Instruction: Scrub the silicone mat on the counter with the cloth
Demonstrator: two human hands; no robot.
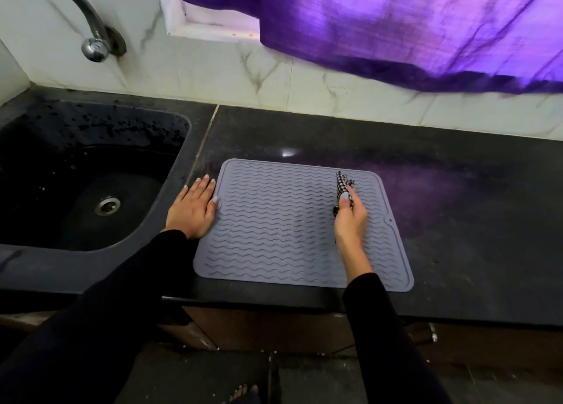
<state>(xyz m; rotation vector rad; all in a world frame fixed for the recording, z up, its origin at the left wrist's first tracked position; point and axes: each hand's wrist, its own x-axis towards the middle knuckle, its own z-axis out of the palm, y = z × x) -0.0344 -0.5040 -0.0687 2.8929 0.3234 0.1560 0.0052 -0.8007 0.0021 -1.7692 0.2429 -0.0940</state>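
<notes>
The grey, wave-ribbed square silicone mat (pixel 289 223) lies flat on the black stone tabletop (pixel 457 220), just right of the sink. The right hand (pixel 350 217) pinches a bunched black-and-white checked cloth (pixel 342 184) against the mat's far right part; the left hand (pixel 192 211), fingers flat and spread, presses beside the mat's left edge. Scrubbing looks under way, with most ribs likely yet to be covered. A dark sink (pixel 91 175), chrome tap (pixel 91 31), marbled wall tiles (pixel 274 68) and purple curtain (pixel 396 22) surround it.

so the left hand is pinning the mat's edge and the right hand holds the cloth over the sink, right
Not quite. The head view shows the right hand holding the cloth over the mat, not the sink. The left hand does pin the mat's edge.
</notes>
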